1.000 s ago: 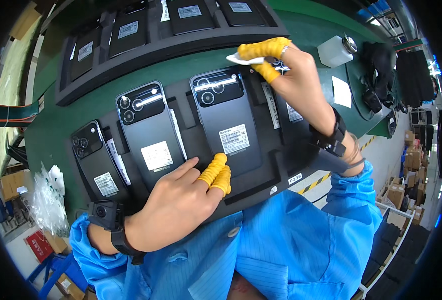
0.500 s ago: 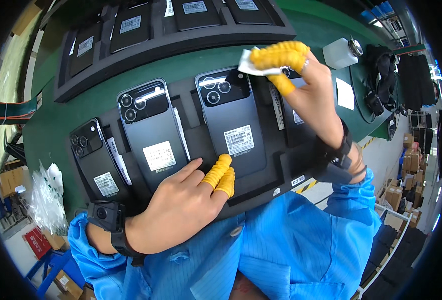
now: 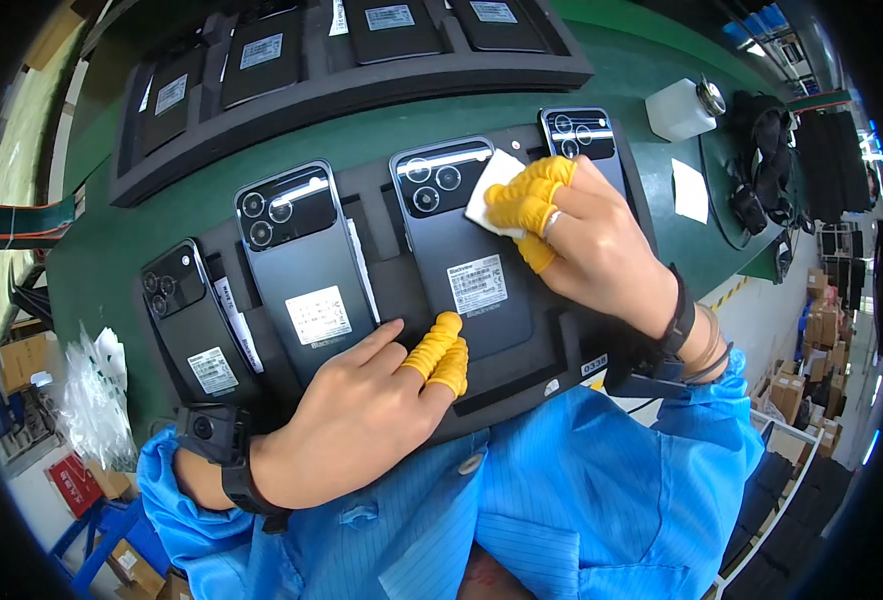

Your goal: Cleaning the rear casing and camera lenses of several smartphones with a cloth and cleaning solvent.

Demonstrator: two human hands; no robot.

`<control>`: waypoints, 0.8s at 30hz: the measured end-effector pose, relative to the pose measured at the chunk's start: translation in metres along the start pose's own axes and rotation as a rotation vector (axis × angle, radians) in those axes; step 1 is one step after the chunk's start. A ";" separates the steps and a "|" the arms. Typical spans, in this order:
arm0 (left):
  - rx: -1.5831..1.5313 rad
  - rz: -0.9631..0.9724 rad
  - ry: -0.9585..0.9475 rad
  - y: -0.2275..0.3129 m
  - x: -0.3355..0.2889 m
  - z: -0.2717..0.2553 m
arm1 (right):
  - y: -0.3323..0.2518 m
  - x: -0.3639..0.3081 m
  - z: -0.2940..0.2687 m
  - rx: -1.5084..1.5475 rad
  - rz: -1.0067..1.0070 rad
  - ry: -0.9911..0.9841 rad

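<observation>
In my right hand (image 3: 592, 235), yellow ribbed finger covers on the thumb and fingers pinch a folded white wipe (image 3: 492, 190). The wipe lies against the upper right side of a dark grey phone (image 3: 462, 235), beside its camera panel. My left hand (image 3: 372, 390) rests low between this phone and another grey phone (image 3: 297, 265) to its left. It is open and holds nothing. Its two yellow-covered digits touch the lower part of the wiped phone. Both phones lie back side up, with white labels, in a black foam tray (image 3: 507, 390).
A smaller-looking phone (image 3: 177, 290) lies at the tray's left end, and one (image 3: 607, 160) partly hidden by my right hand at its right. Behind stands a second foam tray (image 3: 362, 85) of phones. A white pump bottle (image 3: 677, 108) and paper (image 3: 690, 190) are at right; plastic bags (image 3: 97, 400) at left.
My right hand has come down and left with the wipe, from above the tray's far right onto the phone's side. The right-end phone shows more. My left hand has stayed put.
</observation>
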State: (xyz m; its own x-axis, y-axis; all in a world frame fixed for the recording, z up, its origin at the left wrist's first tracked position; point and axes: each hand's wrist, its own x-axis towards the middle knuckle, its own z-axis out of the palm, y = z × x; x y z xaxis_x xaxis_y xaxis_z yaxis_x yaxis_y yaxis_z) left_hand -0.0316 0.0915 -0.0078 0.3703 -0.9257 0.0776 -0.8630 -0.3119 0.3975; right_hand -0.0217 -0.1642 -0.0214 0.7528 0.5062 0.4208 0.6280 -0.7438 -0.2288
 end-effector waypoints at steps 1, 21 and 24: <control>0.010 0.003 -0.021 0.000 0.000 -0.001 | -0.001 -0.004 -0.002 0.046 0.034 -0.010; -0.031 0.026 0.067 -0.003 0.000 0.003 | 0.028 0.038 0.015 0.052 -0.158 0.016; -0.029 0.027 0.069 -0.003 -0.001 0.003 | 0.030 0.031 0.003 0.022 -0.078 0.024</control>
State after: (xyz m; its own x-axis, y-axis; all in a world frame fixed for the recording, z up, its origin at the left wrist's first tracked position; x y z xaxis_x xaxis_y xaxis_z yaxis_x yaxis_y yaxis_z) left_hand -0.0306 0.0928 -0.0118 0.3703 -0.9166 0.1507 -0.8633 -0.2796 0.4202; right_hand 0.0211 -0.1690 -0.0182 0.6971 0.5513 0.4585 0.6887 -0.6927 -0.2142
